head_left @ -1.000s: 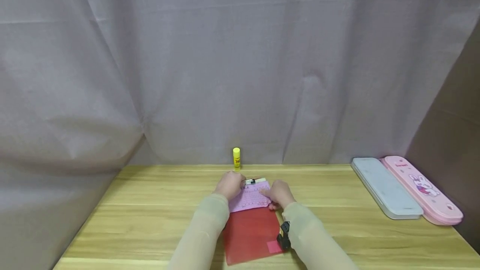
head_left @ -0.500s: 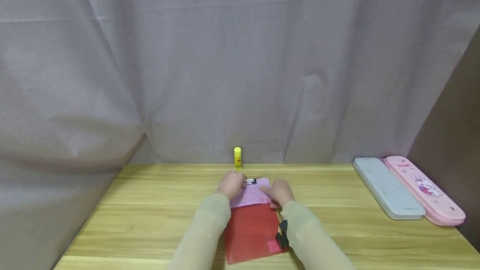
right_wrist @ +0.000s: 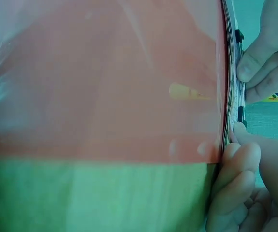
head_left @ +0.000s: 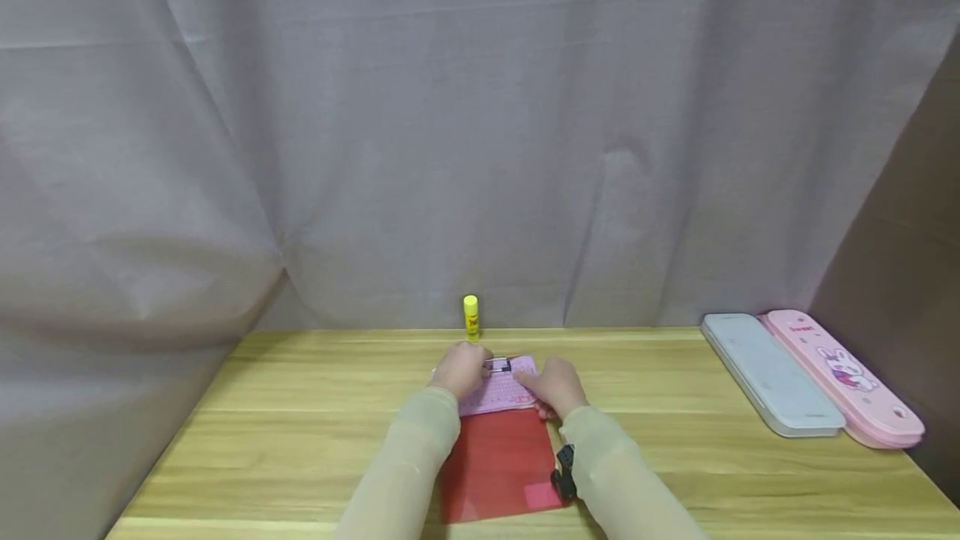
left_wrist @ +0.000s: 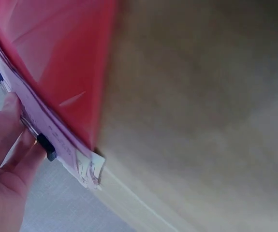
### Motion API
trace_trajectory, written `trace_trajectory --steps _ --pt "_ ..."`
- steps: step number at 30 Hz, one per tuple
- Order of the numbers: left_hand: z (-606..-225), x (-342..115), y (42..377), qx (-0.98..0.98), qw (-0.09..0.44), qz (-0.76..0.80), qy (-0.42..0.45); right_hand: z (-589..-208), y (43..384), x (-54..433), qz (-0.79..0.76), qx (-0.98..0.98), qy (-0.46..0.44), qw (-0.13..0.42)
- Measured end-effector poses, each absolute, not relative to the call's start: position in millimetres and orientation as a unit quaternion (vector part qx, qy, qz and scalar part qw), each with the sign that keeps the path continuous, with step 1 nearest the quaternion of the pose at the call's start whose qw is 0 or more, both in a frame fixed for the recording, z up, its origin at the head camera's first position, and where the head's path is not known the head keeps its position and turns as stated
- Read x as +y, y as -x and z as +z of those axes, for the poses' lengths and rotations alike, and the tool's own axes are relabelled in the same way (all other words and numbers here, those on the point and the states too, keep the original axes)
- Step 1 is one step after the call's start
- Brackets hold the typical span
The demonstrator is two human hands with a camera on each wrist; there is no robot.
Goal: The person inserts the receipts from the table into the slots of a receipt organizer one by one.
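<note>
So I'm at the clip end of this red clipboard (head_left: 498, 465), which lies flat on the tabletop (head_left: 300, 432) right in front of me, long side running away from me. A pink sheet (head_left: 501, 394) covers the far part of it, up by the metal clip (head_left: 498, 366).

My read is that I'm in the middle of getting the pink sheet seated under the clip, or working the clip itself. Hard to say which from here.

My left hand (head_left: 459, 371) is at the far left corner with its fingers curled onto the clip. The left wrist view shows the fingers (left_wrist: 6, 145) pinching right by the clip's black tip. My right hand (head_left: 557, 387) rests on the right edge of the sheet. In the right wrist view its fingers (right_wrist: 235, 188) curl against the board's edge, so it looks like it's gripping sheet and board together, though I can't be fully sure how tight.

Next move, I reckon, calls for keeping the sheet square to the board with the right hand while the left handles the clip, without letting the paper skew.

Yellow glue stick (head_left: 471, 317) stands upright just beyond the clipboard, untouched, and there's an open pink pencil case (head_left: 813, 377) well off to the right.
</note>
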State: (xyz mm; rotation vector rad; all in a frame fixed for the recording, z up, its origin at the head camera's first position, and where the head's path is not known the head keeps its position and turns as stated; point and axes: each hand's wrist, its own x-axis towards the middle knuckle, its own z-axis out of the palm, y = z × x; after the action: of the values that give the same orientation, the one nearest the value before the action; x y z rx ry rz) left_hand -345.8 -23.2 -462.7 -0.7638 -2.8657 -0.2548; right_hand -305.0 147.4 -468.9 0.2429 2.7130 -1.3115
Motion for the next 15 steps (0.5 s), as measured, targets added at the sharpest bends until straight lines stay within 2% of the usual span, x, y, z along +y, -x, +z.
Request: trace_trajectory --steps 15 --pt "-466.7 -23.7 344.8 -0.955 0.084 -0.129 0.254 -473.8 303.4 149.5 -0.452 0.887 -0.077 0.057"
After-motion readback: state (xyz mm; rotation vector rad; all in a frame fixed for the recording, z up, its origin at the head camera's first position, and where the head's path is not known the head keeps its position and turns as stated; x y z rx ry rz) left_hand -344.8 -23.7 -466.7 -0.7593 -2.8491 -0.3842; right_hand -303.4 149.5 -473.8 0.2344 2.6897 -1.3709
